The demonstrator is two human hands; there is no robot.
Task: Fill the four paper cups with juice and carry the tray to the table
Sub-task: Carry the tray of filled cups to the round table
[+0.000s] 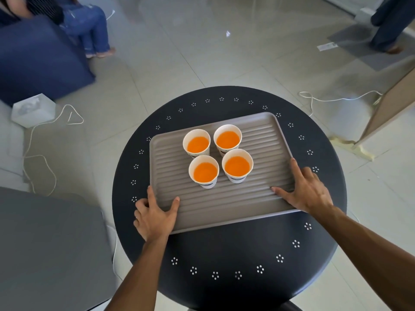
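A grey ribbed tray (258, 198) lies on a round dark table (229, 250). Several white paper cups stand close together on the tray's far half, each holding orange juice: the far-left cup (197, 142), the far-right cup (227, 138), the near-left cup (204, 171) and the near-right cup (237, 165). My left hand (155, 215) grips the tray's near-left corner, thumb on top. My right hand (307, 190) grips the tray's right edge near the front, thumb lying on the ribbed surface.
A grey surface (49, 243) sits at the lower left. A white box (33, 110) and loose white cables (45, 158) lie on the tiled floor. A blue sofa (38, 61) holds a seated person; another person (390, 21) stands top right. A wooden board (390, 102) leans at right.
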